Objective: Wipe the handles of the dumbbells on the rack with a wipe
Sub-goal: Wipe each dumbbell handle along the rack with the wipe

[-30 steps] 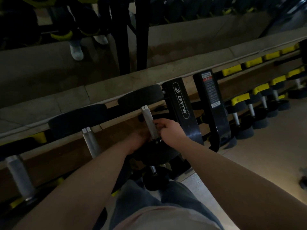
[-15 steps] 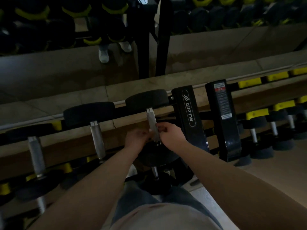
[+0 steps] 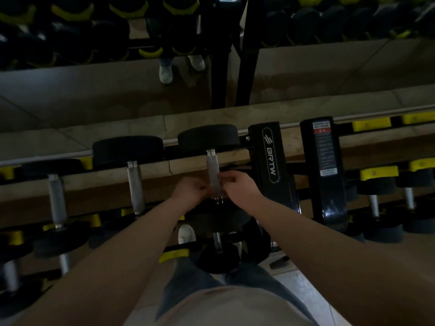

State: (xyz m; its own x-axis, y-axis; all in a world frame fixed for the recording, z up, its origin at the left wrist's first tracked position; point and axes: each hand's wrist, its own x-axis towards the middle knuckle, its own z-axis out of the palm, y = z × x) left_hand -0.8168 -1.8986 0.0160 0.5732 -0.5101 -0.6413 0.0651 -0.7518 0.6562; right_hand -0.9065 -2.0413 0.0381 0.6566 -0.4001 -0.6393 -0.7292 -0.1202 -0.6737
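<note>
A dumbbell with a knurled metal handle (image 3: 212, 165) and black round heads (image 3: 208, 136) lies on the top tier of the rack (image 3: 270, 161), the last one before the black upright. My left hand (image 3: 188, 189) is at the left side of the handle's lower part, fingers curled against it. From the right, my right hand (image 3: 240, 187) pinches the same stretch with thumb and fingers. In the dim light I cannot make out a wipe between my fingers and the metal.
Two more dumbbell handles (image 3: 134, 184) (image 3: 56, 198) lie to the left on the same tier. A second black upright with a warning label (image 3: 323, 161) and smaller dumbbells (image 3: 376, 187) stand to the right. A mirror behind reflects racks and white shoes (image 3: 166, 74).
My left hand came up from under the handle to its left side. My right hand loosened from a full grip to a pinch. The view tilted up.
</note>
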